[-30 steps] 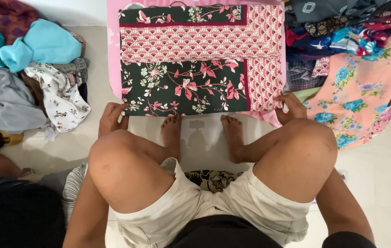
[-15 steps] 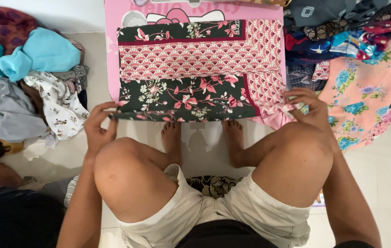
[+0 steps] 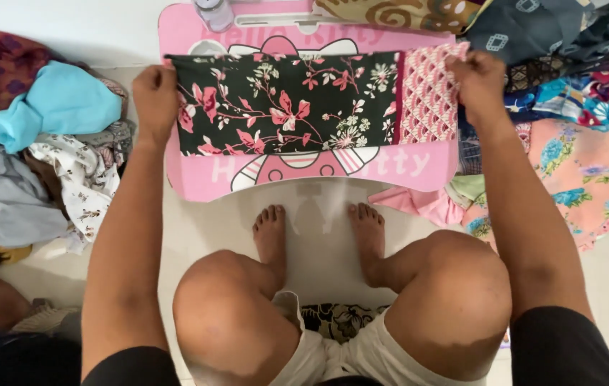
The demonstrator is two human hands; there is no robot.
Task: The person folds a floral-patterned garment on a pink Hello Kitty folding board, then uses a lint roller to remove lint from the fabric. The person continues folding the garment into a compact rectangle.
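A folded cloth (image 3: 286, 104), dark green with pink flowers and a pink patterned end panel at its right, lies across a pink lap table (image 3: 318, 171). My left hand (image 3: 154, 96) grips the cloth's left edge. At the far right corner my right hand (image 3: 477, 82) pinches the patterned panel. Both arms reach forward over my bent knees, and my bare feet rest on the floor just in front of the table.
A heap of clothes (image 3: 32, 150), teal, grey and white floral, lies at the left. Another pile of colourful fabrics (image 3: 576, 136) fills the right. A small bottle (image 3: 213, 13) stands at the table's far edge. White tiled floor (image 3: 318, 236) shows between my feet.
Both hands lifted the cloth's near edge and carried it away from me, folding it over. The cloth is now a narrower strip and the table's near part is uncovered.
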